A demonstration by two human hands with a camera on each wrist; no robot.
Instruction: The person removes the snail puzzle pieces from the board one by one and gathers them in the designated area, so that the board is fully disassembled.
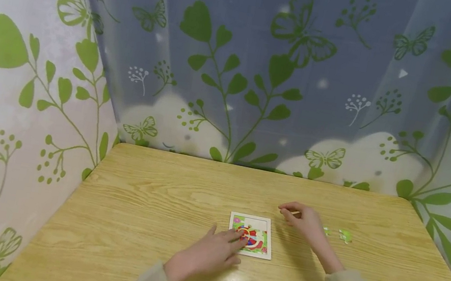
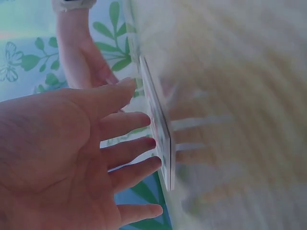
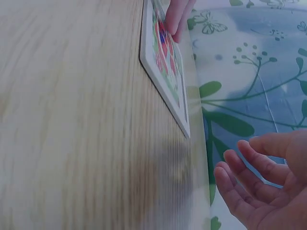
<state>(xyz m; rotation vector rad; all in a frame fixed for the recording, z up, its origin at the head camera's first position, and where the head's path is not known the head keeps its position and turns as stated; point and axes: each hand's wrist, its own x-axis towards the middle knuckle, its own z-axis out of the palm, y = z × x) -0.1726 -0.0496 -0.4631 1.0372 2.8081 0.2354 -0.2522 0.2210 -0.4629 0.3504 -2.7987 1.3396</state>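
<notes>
White-bordered, the square picture puzzle [image 1: 254, 223] lies flat on the wood-grain table [image 1: 153, 198], its colourful pieces leaving a pale gap along the far side. The person's left hand [image 1: 211, 253] is unclenched, its extended fingers resting on the puzzle's near left part. Beyond its right edge, the right hand [image 1: 304, 223] hovers with loosely bent fingers, grasping nothing visible; green pieces [image 1: 345, 236] lie just beside that wrist.
</notes>
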